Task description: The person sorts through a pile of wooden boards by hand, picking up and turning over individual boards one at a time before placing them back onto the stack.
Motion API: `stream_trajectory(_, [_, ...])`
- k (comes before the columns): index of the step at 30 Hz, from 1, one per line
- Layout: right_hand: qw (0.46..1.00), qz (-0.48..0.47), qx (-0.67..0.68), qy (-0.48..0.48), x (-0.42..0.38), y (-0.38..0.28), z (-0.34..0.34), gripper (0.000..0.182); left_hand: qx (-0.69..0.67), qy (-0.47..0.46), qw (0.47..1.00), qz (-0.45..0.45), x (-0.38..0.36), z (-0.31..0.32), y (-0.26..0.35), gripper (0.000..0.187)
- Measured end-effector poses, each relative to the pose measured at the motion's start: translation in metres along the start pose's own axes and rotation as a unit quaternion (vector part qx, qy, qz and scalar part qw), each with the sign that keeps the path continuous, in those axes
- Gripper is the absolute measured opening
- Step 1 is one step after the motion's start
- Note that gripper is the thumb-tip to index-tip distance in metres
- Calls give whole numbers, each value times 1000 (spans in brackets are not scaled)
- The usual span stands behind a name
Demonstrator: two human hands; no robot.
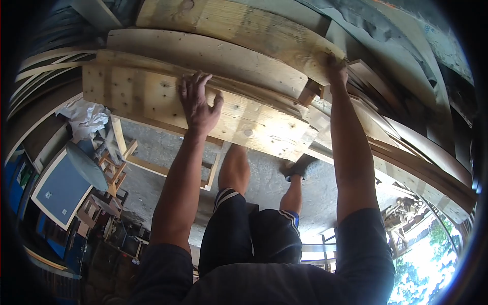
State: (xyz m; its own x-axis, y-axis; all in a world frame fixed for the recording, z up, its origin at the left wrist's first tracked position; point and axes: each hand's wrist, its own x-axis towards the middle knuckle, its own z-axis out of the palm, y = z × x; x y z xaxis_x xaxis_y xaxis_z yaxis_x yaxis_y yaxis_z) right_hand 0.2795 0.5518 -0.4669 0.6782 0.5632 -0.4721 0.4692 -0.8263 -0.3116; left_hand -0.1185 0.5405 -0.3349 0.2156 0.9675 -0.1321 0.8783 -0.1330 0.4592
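Observation:
My left hand (200, 101) rests on a pale plywood board (152, 94) dotted with dark nail marks. Its fingers are spread over the board's upper edge, and the thumb stands apart. My right hand (337, 71) is closed at the right end of a longer wooden board (229, 25) higher up; its fingertips are partly hidden. Between these two boards lies another wide plank (203, 53). A small brown wood block (309, 92) shows by the plank's right end, below and left of my right hand.
Stacked timber strips (422, 178) run along the right. At the left are a blue-grey framed panel (63, 188), crumpled plastic sheeting (87, 119) and small wooden frames (114, 170). My legs stand on a grey concrete floor (264, 175). Scrap wood (406, 216) lies at lower right.

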Motion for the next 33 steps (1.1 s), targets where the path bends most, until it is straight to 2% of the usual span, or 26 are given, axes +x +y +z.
stream_trajectory(1, [1000, 0, -3, 6, -1, 0, -5, 76, -10, -1, 1000, 0, -1, 0, -1, 51])
stream_trajectory(3, [980, -53, 188, -37, -8, -1, -9, 64, -21, 3, 1000, 6, -2, -2, -4, 51])
stream_trajectory(4, [950, -115, 287, 46, -30, -5, -8, 48, -20, 2, 1000, 15, -1, -1, -7, 50])
stream_trajectory(6, [939, -136, 296, 109, -36, -8, 1, 39, -19, -9, 1000, 14, -4, 2, -9, 48])
stream_trajectory(8, [939, -185, 273, 100, -25, 0, 11, 40, -17, -23, 999, 34, -2, -4, -8, 45])
stream_trajectory(9, [965, -71, 240, 81, -19, -1, 19, 43, -24, -20, 999, 36, -2, -3, -9, 43])
stream_trajectory(10, [988, -39, 135, 65, -15, 3, 25, 50, -22, -25, 999, 38, -2, -2, -9, 43])
stream_trajectory(12, [996, -52, 12, 67, 1, 19, 49, 62, -19, -11, 999, 33, -4, 0, -8, 44])
stream_trajectory(13, [996, -50, 10, 66, 4, 21, 46, 62, -20, -13, 999, 32, -3, 0, -8, 44])
stream_trajectory(15, [999, -39, -32, -2, 12, 20, 38, 65, -23, -22, 999, 23, -2, 0, -8, 46])
stream_trajectory(18, [996, -69, -55, -17, 15, 29, 35, 69, 4, -19, 999, 26, -2, 2, -7, 46])
stream_trajectory(22, [991, -29, -117, -51, 21, 13, 32, 74, 19, -33, 999, 27, -5, 1, -4, 46])
stream_trajectory(23, [993, -37, -108, -22, 22, 18, 40, 76, 10, -39, 999, 15, -4, 1, -3, 46])
stream_trajectory(25, [992, -57, -106, -35, 20, 23, 34, 73, 19, -39, 999, -6, -2, 3, 0, 46])
stream_trajectory(27, [989, -77, -113, -50, 26, 8, 25, 71, 40, -27, 999, 11, 0, 4, -4, 47])
stream_trajectory(29, [988, -84, -80, -102, 19, 16, 23, 68, 48, -51, 998, 9, -3, 3, 0, 48])
stream_trajectory(30, [993, -61, -86, -61, 28, 22, 40, 68, 46, -59, 997, 14, -4, 4, 1, 48])
stream_trajectory(33, [993, -58, -79, -58, 30, 32, 44, 63, 41, -52, 998, 12, -2, 5, -2, 52])
